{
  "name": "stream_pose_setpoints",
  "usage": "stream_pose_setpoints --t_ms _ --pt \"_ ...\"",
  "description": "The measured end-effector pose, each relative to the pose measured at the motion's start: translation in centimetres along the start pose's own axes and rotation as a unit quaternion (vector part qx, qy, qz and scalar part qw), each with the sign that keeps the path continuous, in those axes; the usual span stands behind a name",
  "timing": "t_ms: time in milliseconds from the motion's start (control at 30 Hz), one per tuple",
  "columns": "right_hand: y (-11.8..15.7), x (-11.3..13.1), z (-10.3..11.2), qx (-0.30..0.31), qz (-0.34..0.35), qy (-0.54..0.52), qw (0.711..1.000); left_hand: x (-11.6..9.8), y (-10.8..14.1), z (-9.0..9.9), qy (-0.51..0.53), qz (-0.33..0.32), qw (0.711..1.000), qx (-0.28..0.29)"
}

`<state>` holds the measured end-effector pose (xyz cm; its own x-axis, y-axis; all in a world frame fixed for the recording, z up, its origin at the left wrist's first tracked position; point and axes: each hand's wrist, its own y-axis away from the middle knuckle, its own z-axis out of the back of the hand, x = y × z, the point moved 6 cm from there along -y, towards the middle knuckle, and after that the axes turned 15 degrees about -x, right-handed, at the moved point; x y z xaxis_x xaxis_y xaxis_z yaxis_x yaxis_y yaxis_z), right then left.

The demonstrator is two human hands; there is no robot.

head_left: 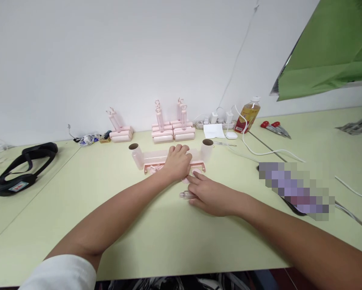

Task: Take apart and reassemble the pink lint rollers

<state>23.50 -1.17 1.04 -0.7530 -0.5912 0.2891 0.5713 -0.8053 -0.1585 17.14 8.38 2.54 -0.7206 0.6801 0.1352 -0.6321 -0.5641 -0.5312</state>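
Note:
My left hand [178, 162] is curled over the right half of a long pink holder [199, 165], its fingertips hidden, so what it grips cannot be made out. Just to the right and nearer me, my right hand [211, 196] has a small clear tube [186, 195] between thumb and fingers. Its extended forefinger reaches a round pink piece [196, 172] beside the holder. More small pink parts [154, 169] lie at the holder's left end. Behind it lies a roll of clear film [155, 156], flanked by two upright rolls [137, 156] [207, 150] with cardboard cores.
Along the wall stand several pink boxes [163, 137] topped with clear tubes. A drink bottle [248, 114], power strip [223, 125] and red-handled pliers [274, 128] are at back right. A blurred purple object [292, 189] lies right, a black headset strap [23, 169] left. White cables cross the right side.

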Motion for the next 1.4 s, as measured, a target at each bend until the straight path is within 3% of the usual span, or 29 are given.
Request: stream_pose_setpoints --t_ms 267,433,600,1033,1267,1400 --pt "-0.4 -0.9 -0.5 -0.017 -0.024 -0.013 0.999 0.4 0.7 0.4 0.039 -0.029 0.999 0.012" --pt "-0.6 -1.0 -0.9 -0.017 -0.027 -0.011 0.999 0.3 1.4 0.8 0.061 -0.077 0.994 0.049" --pt "-0.8 -1.1 -0.9 -0.024 -0.027 -0.014 0.999 0.7 1.8 0.9 0.064 -0.086 0.991 0.082" --pt "-0.7 -1.3 -0.7 -0.019 -0.038 -0.040 0.998 0.2 2.1 0.4 0.010 -0.057 0.998 0.015" --pt "-0.7 -0.3 0.3 -0.077 0.005 0.003 0.997 0.7 2.0 0.8 0.008 -0.040 0.999 0.003" --pt "-0.6 0.3 -0.1 -0.046 0.013 0.014 0.999 1.5 1.6 1.3 0.000 -0.038 0.999 0.006"
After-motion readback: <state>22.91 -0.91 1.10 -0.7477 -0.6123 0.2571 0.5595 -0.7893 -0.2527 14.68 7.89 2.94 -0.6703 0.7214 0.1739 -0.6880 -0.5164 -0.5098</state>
